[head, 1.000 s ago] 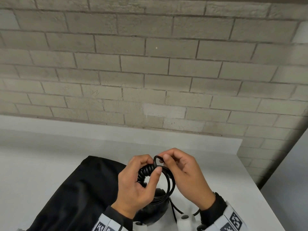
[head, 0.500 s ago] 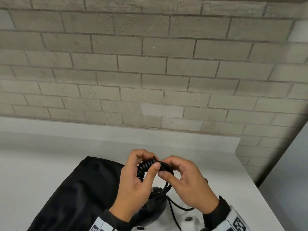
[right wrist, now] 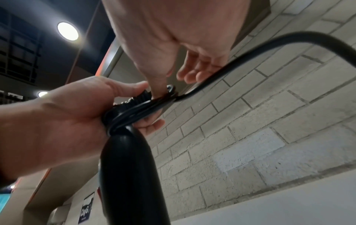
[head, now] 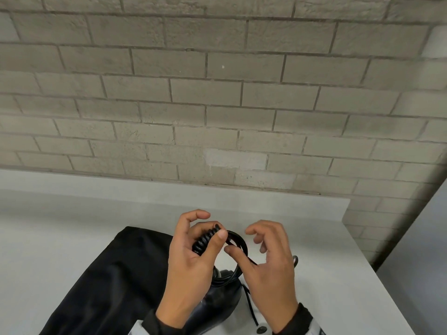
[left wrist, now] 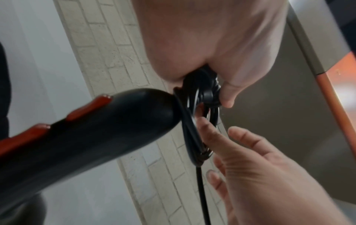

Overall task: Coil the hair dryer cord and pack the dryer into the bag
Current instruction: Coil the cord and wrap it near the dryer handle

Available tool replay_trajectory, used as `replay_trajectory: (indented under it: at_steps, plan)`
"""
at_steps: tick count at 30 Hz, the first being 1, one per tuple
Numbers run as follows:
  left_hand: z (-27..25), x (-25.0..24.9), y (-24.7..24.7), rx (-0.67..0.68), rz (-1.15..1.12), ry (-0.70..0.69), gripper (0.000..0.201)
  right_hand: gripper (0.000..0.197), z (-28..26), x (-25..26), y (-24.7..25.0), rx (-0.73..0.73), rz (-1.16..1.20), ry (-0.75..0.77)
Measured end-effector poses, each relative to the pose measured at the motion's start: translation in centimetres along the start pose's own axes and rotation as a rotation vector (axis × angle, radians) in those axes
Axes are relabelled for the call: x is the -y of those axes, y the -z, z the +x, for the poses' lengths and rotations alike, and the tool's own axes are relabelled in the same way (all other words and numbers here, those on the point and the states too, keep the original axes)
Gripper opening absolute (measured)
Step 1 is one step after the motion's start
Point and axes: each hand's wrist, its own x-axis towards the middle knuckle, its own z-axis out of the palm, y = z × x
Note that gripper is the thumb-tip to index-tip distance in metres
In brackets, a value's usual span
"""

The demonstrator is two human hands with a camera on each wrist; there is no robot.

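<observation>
Grey brick wall (head: 217, 97) fills the whole upper part of the head view, and below it you've got a white table (head: 60, 233) running across the bottom half. Your black bag (head: 104, 281) lies flat on that table at lower left, reaching down to the bottom edge.

Your left hand (head: 193, 262) sits at bottom center, fingers curled, thumb pressing the ribbed strain relief of the cord (head: 238, 240) against them. So that hand is clamped on the cord, with a few loops of it hanging in a ring just right of your thumb. The hair dryer (head: 217, 301) hangs right under that hand, above the table and partly over the bag's right edge. In the left wrist view it's the big black handle (left wrist: 100, 129) with red buttons, coming in from lower left and meeting the coil at center.

Your right hand (head: 268, 267) is just right of the coil, fingers spread and relaxed, not gripping anything. Its thumb pokes against the loops, and in the right wrist view a loose run of cord (right wrist: 260, 50) passes across its fingers and arcs off to the upper right. More slack trails down toward the bottom edge of the head view, and a bit of it peeks out right of your right hand.
</observation>
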Motion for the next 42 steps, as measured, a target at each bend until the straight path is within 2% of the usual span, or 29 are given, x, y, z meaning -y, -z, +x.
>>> replay_trajectory:
  at_steps: [4,8,11,14,16,18,20,24,26,29,31,37,42]
  plan:
    - [0.0,0.2,-0.1,-0.057,0.029,-0.050,0.042,0.005,-0.6,0.6,-0.4,-0.036,-0.216,0.171]
    - [0.0,0.5,-0.1,-0.126,0.039,-0.103,0.036,0.021,-1.3,1.4,-0.4,0.060,-0.310,0.146]
    - [-0.2,0.9,-0.3,-0.116,0.098,-0.156,0.033,0.029,-1.6,2.1,-0.4,0.141,-0.343,0.077]
    - [-0.1,1.4,-0.2,-0.071,0.160,-0.252,0.014,0.040,-1.8,2.0,-0.5,0.205,-0.310,-0.053]
    - [0.0,1.8,0.0,-0.052,0.199,-0.278,0.016,0.049,-1.7,2.0,-0.5,0.280,-0.208,-0.192]
    - [0.3,2.2,0.4,-0.031,0.255,-0.296,0.019,0.047,-1.3,2.3,-0.1,0.366,-0.058,-0.341]
    - [0.6,2.4,0.8,-0.009,0.313,-0.333,0.023,0.038,-0.7,2.7,0.5,0.390,0.104,-0.457]
    - [0.8,2.3,1.1,0.041,0.389,-0.416,0.027,0.048,0.8,3.6,2.0,0.405,0.489,-0.731]
    - [0.7,2.4,1.3,0.063,0.393,-0.444,0.026,0.042,1.4,3.7,3.2,0.466,0.699,-0.816]
    - [0.9,2.5,1.5,0.072,0.385,-0.457,0.026,0.020,1.7,3.2,4.7,0.619,0.807,-0.752]
    - [0.9,2.5,1.4,0.095,0.377,-0.455,0.026,0.022,1.4,2.5,5.1,0.654,0.759,-0.709]
    - [0.8,2.3,1.9,0.140,0.433,-0.438,0.039,0.013,1.0,1.9,5.1,0.510,0.623,-0.649]
    - [1.0,2.6,1.7,0.069,0.461,-0.503,0.031,0.019,1.5,2.0,5.3,0.410,0.684,-0.618]
